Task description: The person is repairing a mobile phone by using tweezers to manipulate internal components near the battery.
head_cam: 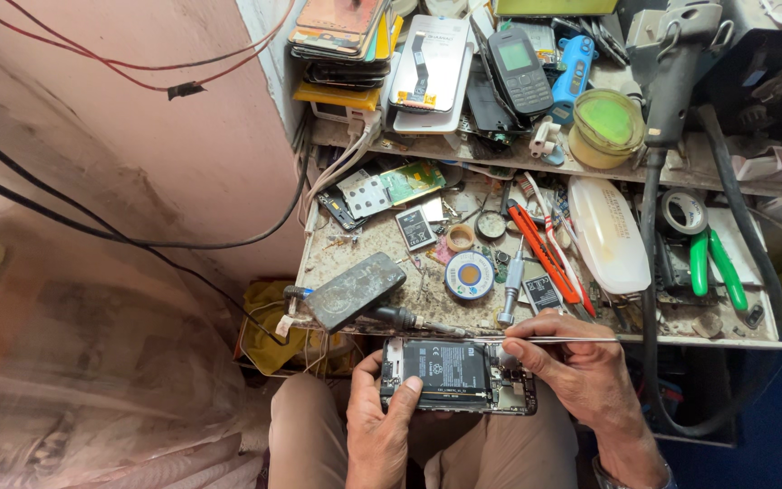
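Observation:
An opened mobile phone [450, 371] with its back cover off and black battery showing lies over my lap, below the bench edge. My left hand [380, 424] grips its left end, thumb across the lower edge. My right hand [581, 371] sits at the phone's right end and pinches thin metal tweezers [536, 340], which lie level and point left above the phone's top edge.
A cluttered workbench [391, 308] holds a black box [355, 290], a solder wick reel [470, 274], a screwdriver [510, 285], red-handled cutters [549, 258], green-handled pliers [712, 263], a loose battery [415, 229] and a white plastic case [608, 234]. A shelf above carries phones [518, 68] and a green-lidded jar [606, 127].

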